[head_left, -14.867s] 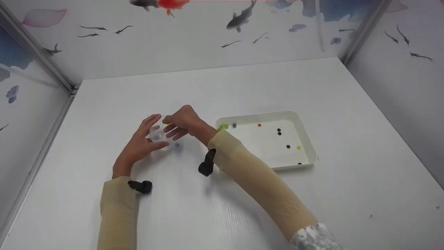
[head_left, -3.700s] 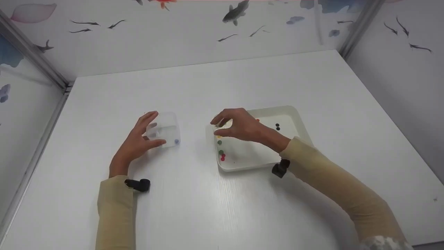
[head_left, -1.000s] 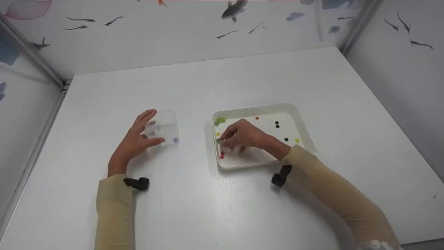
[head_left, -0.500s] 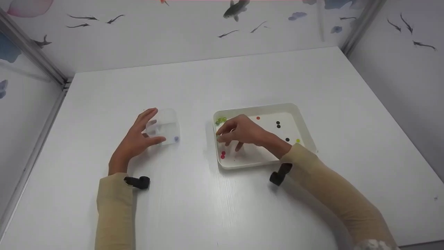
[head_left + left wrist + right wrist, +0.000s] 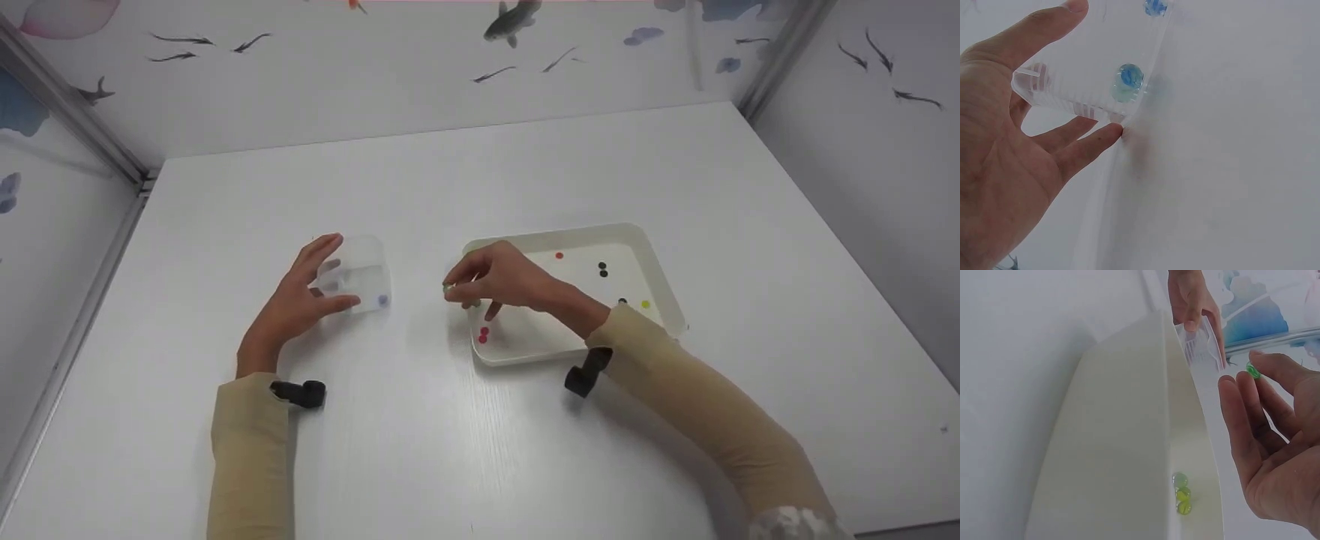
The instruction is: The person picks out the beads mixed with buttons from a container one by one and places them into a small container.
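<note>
My left hand (image 5: pixel 296 307) holds a small clear plastic box (image 5: pixel 356 277) between thumb and fingers on the white table. A blue marble (image 5: pixel 1129 81) lies inside the box, also seen as the blue marble (image 5: pixel 383 300) at its right corner. My right hand (image 5: pixel 499 281) hovers over the left rim of a white tray (image 5: pixel 664 289), pinching a green marble (image 5: pixel 1252 370) between thumb and fingertip; the same green marble (image 5: pixel 448 287) shows just left of the tray. In the right wrist view the box (image 5: pixel 1202 343) stands just beyond that marble.
Loose marbles lie in the tray: two red ones (image 5: pixel 483 334) near the front left, black ones (image 5: pixel 602 268), a yellow one (image 5: pixel 645 304), and green ones (image 5: pixel 1181 494) in a corner. Painted walls close the table on the left, back and right.
My right hand has lifted out of the tray with a green marble and moved left, toward the clear box. My left hand and the box have stayed put.
</note>
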The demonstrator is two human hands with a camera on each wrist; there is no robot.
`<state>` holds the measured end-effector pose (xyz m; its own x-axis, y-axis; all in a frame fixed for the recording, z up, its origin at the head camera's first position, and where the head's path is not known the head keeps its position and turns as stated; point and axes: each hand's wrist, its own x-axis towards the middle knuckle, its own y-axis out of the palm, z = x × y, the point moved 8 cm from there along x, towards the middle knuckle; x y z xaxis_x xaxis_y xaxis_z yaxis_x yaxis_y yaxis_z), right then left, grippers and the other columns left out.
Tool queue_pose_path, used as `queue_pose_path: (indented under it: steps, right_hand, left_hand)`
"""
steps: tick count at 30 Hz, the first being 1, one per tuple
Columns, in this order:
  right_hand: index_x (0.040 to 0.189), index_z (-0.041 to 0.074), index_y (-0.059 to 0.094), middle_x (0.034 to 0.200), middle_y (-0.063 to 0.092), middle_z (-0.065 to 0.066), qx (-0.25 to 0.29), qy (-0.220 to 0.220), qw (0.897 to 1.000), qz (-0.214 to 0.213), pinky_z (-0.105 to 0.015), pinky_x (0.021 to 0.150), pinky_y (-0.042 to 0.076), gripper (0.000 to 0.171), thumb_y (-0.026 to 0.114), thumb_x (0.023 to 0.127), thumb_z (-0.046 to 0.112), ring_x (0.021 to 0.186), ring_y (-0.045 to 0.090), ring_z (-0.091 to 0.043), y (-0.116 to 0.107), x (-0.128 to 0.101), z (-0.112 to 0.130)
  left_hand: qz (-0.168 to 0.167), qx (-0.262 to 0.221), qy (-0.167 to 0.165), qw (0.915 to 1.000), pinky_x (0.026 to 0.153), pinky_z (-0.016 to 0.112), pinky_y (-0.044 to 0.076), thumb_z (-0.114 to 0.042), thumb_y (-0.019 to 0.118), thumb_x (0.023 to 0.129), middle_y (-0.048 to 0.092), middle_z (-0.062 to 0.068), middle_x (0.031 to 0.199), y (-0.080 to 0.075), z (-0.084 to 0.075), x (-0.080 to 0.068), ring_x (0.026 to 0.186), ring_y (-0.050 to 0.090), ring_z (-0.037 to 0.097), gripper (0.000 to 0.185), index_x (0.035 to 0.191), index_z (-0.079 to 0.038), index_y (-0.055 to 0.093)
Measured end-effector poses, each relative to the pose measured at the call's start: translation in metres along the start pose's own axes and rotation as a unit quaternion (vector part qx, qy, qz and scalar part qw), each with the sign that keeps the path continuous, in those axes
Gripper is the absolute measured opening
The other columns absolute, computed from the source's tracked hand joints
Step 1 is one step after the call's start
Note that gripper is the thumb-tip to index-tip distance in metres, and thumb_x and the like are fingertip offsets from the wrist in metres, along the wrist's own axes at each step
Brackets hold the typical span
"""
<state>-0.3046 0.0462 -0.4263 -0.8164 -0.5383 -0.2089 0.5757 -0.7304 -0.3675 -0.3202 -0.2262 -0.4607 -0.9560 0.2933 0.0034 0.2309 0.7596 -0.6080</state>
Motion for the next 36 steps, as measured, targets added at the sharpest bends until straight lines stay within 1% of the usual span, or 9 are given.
queue_pose_path:
  steps: [4,9,11,16,23,28,32,34,36]
  right_hand:
    - [0.105,0.015,0.078,0.102,0.072,-0.002,0.006,-0.005,1.000,0.004,-0.034,0.058,0.061,0.018,0.076,0.088,0.020,0.083,0.071,-0.014,0.005,0.005,0.009]
    - [0.106,0.014,0.077,0.096,0.075,-0.003,0.017,-0.018,1.000,0.010,-0.033,0.058,0.061,0.019,0.076,0.088,0.021,0.082,0.071,-0.014,0.011,0.014,0.020]
    - [0.107,0.014,0.077,0.097,0.075,-0.003,0.017,-0.026,0.999,0.013,-0.033,0.058,0.061,0.019,0.076,0.089,0.021,0.083,0.071,-0.015,0.014,0.018,0.024]
    - [0.109,0.014,0.076,0.102,0.075,-0.004,0.016,-0.040,0.999,0.023,-0.034,0.060,0.062,0.021,0.074,0.090,0.022,0.084,0.071,-0.015,0.021,0.028,0.033]
    - [0.112,0.012,0.074,0.104,0.076,-0.005,0.029,-0.037,0.999,0.024,-0.036,0.064,0.063,0.023,0.074,0.091,0.022,0.085,0.072,-0.016,0.026,0.043,0.041]
    - [0.115,0.012,0.073,0.108,0.075,-0.009,0.042,-0.037,0.998,0.022,-0.036,0.066,0.063,0.025,0.073,0.092,0.024,0.088,0.073,-0.017,0.031,0.054,0.046]
    - [0.116,0.012,0.072,0.113,0.074,-0.013,0.053,-0.040,0.998,0.018,-0.035,0.068,0.063,0.027,0.072,0.094,0.026,0.091,0.073,-0.018,0.039,0.065,0.047]
    - [0.117,0.012,0.072,0.113,0.074,-0.013,0.055,-0.041,0.998,0.014,-0.034,0.068,0.063,0.027,0.072,0.094,0.026,0.091,0.074,-0.020,0.044,0.070,0.048]
    - [0.116,0.011,0.073,0.110,0.074,-0.012,0.051,-0.042,0.998,0.006,-0.034,0.066,0.063,0.027,0.072,0.093,0.025,0.092,0.074,-0.022,0.047,0.074,0.050]
  left_hand:
    - [0.002,0.002,0.000,1.0000,0.117,0.063,0.032,-0.031,0.081,0.085,0.014,0.000,0.169,-0.001,0.000,0.000,0.152,0.028,0.036,0.094,0.160,-0.026,0.025]
    - [0.001,-0.010,-0.003,0.9999,0.116,0.063,0.033,-0.031,0.081,0.085,0.015,-0.001,0.169,-0.002,0.001,-0.001,0.152,0.028,0.037,0.093,0.160,-0.024,0.025]
    - [0.000,-0.013,-0.003,0.9999,0.116,0.063,0.034,-0.030,0.081,0.085,0.015,-0.001,0.169,-0.002,0.001,-0.002,0.152,0.028,0.038,0.093,0.160,-0.024,0.025]
    - [-0.001,-0.002,-0.010,0.9999,0.117,0.063,0.032,-0.029,0.080,0.086,0.014,-0.001,0.169,-0.001,0.001,-0.001,0.152,0.027,0.038,0.093,0.160,-0.026,0.025]
    - [0.002,-0.013,-0.012,0.9998,0.117,0.064,0.032,-0.026,0.080,0.086,0.013,-0.002,0.169,0.001,0.001,0.001,0.153,0.025,0.038,0.093,0.160,-0.026,0.025]
    - [0.005,-0.016,-0.017,0.9997,0.117,0.062,0.034,-0.022,0.080,0.086,0.011,-0.001,0.170,0.001,0.005,0.003,0.153,0.025,0.038,0.094,0.161,-0.025,0.023]
    - [0.006,-0.009,-0.017,0.9998,0.116,0.063,0.033,-0.024,0.080,0.087,0.011,-0.001,0.170,0.000,0.003,0.002,0.153,0.025,0.037,0.094,0.160,-0.029,0.023]
    - [0.007,-0.005,-0.013,0.9999,0.116,0.065,0.033,-0.027,0.080,0.087,0.012,-0.001,0.170,0.000,0.001,0.001,0.153,0.027,0.037,0.093,0.160,-0.030,0.023]
    - [0.008,-0.012,-0.011,0.9998,0.115,0.065,0.034,-0.028,0.080,0.087,0.012,-0.003,0.169,0.000,0.000,-0.001,0.152,0.028,0.037,0.092,0.160,-0.032,0.024]
